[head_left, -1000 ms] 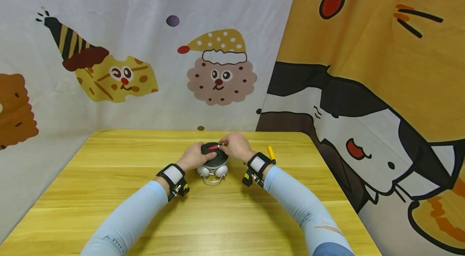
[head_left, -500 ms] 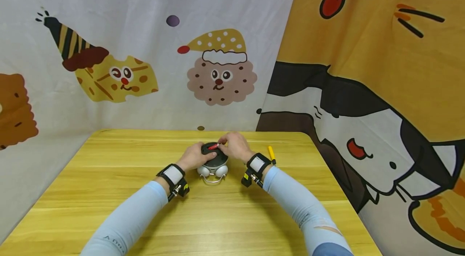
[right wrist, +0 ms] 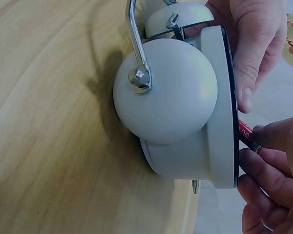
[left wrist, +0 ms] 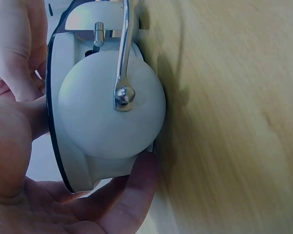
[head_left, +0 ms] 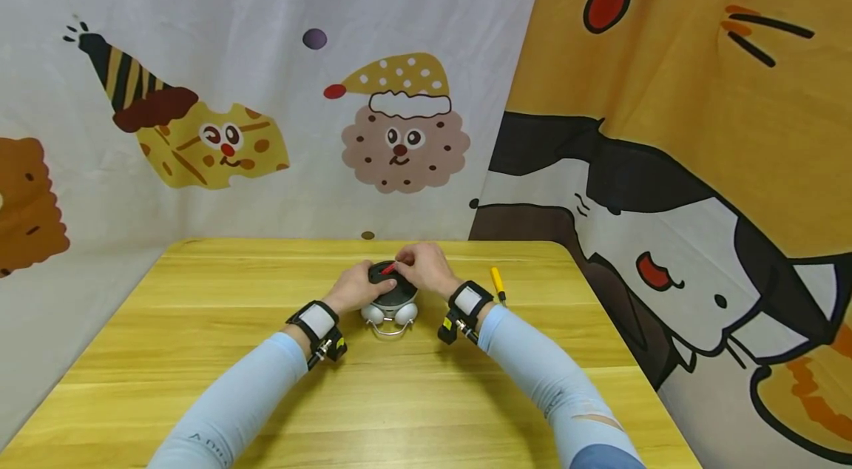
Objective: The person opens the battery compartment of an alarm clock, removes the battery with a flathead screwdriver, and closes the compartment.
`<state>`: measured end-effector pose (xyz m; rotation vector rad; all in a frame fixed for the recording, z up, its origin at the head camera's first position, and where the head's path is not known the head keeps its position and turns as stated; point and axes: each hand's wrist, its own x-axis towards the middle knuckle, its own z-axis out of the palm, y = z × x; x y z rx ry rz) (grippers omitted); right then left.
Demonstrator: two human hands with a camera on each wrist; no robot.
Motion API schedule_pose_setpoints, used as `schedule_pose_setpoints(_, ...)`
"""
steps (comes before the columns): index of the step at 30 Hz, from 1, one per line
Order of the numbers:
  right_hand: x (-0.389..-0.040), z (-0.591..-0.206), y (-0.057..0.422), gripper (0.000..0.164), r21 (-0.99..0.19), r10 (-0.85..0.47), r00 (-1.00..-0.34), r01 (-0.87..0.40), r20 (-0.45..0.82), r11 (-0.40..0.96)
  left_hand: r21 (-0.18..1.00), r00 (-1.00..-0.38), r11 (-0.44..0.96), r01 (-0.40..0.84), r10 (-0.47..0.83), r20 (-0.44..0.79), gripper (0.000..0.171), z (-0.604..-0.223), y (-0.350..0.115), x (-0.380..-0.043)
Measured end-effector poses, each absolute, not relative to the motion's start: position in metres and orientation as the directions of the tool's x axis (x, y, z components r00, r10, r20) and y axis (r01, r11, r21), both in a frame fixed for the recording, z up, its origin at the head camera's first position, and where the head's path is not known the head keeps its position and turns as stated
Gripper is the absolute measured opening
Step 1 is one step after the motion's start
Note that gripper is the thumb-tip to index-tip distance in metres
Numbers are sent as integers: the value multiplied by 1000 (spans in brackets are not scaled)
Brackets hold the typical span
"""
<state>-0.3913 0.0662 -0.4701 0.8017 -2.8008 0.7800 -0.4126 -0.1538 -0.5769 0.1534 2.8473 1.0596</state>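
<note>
A white twin-bell alarm clock (head_left: 399,297) lies face down on the table, its black back up and its bells and wire handle toward me. My left hand (head_left: 353,285) grips the clock's left side, thumb over the back and fingers around the rim (left wrist: 144,183). At the far side of the back, my right hand (head_left: 429,269) pinches a red battery (right wrist: 247,132) between thumb and finger. The battery lies slanted against the black back, one end hidden by the fingers in the head view. Its seat in the back is hidden in both wrist views.
A screwdriver with a yellow handle (head_left: 497,280) lies on the wooden table (head_left: 373,402), right of my right hand. A printed cloth (head_left: 266,217) hangs behind the table, and another cartoon cloth (head_left: 665,247) hangs at the right.
My right hand has shifted slightly left over the clock's back, and its fingers now cover more of the battery. My left hand and the clock stay in place.
</note>
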Motion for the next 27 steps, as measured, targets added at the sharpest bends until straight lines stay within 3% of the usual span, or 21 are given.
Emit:
schedule_pose_setpoints(7, -390, -470, 67, 19, -479, -437, -861, -507, 258, 716, 653, -991, 756, 55, 120, -56, 95, -569, -151, -406)
schedule_pose_setpoints(27, -394, -470, 84, 16, -574, -398, -888, -454, 230, 681, 652, -994, 756, 59, 104, -30, 89, -558, -148, -396)
